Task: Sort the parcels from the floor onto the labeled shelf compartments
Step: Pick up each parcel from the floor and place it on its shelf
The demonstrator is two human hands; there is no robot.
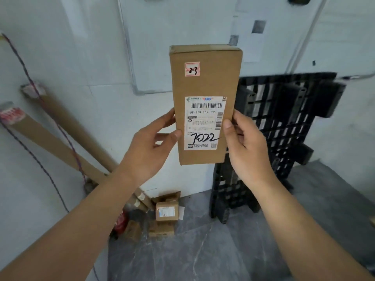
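- Head view shows a tall, narrow cardboard parcel (205,104) held upright in the air in front of a white wall (81,57), with its printed face turned to the camera.
- The left hand (150,151) holds the lower left edge, the thumb on the front face and the fingers curled behind; the right hand (245,147) grips the lower right edge in the same way, the thumb lying on the shipping label (205,122).
- I think the parcel is held like this for reading: a small red-framed sticker (192,69) near the top has a handwritten "2-3", which is probably the shelf compartment, and "7022" is written on the label.
- Both hands stay low on the box, so no marking is covered except one label edge.
- More small parcels (166,210) lie on the grey floor (203,250) at the wall, near some leaning cardboard tubes (60,142); they seem not yet sorted.
- A black plastic pallet (280,128) leans on the wall just behind the parcel.
- No shelf is visible, so the carrying step is likely still to come.
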